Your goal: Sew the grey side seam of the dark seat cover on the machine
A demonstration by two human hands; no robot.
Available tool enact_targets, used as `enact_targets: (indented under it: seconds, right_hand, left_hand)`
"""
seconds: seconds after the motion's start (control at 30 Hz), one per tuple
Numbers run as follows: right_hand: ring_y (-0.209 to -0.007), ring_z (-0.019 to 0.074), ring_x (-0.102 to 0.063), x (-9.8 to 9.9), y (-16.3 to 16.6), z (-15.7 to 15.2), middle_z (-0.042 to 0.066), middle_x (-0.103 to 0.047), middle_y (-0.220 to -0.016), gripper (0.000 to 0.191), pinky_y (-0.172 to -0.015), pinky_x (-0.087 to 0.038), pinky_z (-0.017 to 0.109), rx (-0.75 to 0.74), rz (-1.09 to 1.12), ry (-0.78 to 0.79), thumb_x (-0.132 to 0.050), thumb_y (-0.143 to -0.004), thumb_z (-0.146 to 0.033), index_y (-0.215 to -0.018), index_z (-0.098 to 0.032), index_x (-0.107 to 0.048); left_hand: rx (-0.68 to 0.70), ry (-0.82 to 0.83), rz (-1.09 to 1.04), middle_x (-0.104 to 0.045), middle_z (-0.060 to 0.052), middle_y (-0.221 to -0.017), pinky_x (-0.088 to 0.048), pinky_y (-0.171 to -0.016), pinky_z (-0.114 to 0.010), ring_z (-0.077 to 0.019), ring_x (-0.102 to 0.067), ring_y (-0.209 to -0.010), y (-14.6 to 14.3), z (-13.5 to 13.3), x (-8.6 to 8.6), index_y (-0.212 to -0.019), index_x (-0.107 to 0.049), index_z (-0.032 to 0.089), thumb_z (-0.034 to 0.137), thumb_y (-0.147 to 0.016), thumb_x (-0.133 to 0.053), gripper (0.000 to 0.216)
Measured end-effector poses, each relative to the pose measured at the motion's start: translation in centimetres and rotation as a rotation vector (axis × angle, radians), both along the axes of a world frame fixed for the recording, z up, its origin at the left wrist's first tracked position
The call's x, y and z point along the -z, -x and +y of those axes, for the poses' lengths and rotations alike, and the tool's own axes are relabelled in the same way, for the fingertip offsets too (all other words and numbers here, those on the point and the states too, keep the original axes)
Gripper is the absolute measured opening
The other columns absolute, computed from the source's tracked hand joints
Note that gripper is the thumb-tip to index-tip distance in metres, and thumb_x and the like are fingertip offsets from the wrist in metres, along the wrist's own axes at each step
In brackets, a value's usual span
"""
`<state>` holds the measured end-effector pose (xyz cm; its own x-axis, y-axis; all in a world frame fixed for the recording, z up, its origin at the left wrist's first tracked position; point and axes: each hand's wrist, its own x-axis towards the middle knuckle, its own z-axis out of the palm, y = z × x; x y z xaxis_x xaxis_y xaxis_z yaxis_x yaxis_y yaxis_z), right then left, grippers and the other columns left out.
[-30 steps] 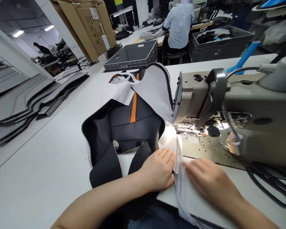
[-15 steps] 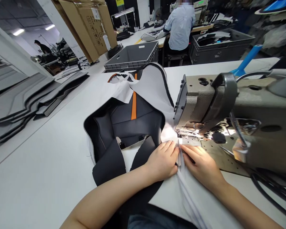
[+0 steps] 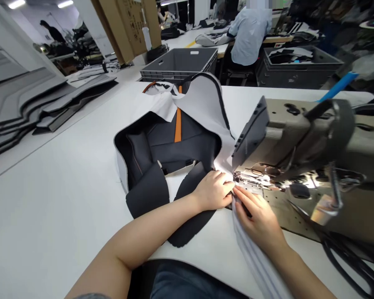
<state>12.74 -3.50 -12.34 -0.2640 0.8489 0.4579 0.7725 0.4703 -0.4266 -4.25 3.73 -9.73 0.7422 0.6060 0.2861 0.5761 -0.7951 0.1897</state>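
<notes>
Both hands, left hand and right hand, apparently pinch the white fabric edge; carton print unreadable.

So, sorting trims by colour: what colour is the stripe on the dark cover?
Orange, a narrow vertical stripe on the dark cover; the head view shows it clearly.

Site: industrial sewing workshop / upholstery factory floor. Evidence: heavy-duty sewing machine on long white table; stacks of cut grey panels at left; grey plastic crates; flat cardboard cartons; co-worker seated at another workstation in bkgd; overhead strip lighting
</notes>
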Motion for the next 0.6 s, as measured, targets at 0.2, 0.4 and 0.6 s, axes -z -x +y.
enact_targets:
  seconds: [0.2,0.4,0.6]
  right_hand:
    - [-0.103,0.0267,-0.057,-0.10,-0.44,-0.19,0.011,-0.059,-0.122,0.035,-0.084,-0.046,0.041,-0.033,-0.085,-0.010,-0.046,-0.093,-0.030,-0.126,-0.019,-0.052]
    - [-0.098,0.0266,-0.057,-0.18,-0.54,-0.81,0.011,-0.060,-0.116,0.035,-0.083,-0.045,0.039,-0.011,-0.135,-0.024,-0.047,-0.092,-0.032,-0.124,-0.020,-0.054]
    - [-0.094,0.0288,-0.056,-0.62,-0.40,-0.98,0.013,-0.058,-0.119,0.039,-0.077,-0.044,0.041,-0.007,-0.242,-0.053,-0.045,-0.092,-0.037,-0.126,-0.020,-0.051]
  left_hand:
    - [-0.006,-0.011,-0.046,-0.056,-0.010,-0.091,-0.041,-0.077,-0.036,-0.0244,-0.050,-0.089,-0.22,-0.29,0.45,-0.087,-0.065,0.012,0.025,-0.083,-0.049,0.021]
    - [0.045,-0.029,-0.114,-0.055,-0.012,-0.084,-0.040,-0.074,-0.037,-0.0260,-0.051,-0.086,-0.10,-0.38,0.47,-0.078,-0.066,0.011,0.021,-0.082,-0.049,0.020]
    - [0.057,-0.039,-0.153,-0.056,-0.012,-0.086,-0.040,-0.075,-0.035,-0.0249,-0.051,-0.087,0.20,-0.40,0.82,-0.079,-0.066,0.011,0.021,-0.080,-0.052,0.017]
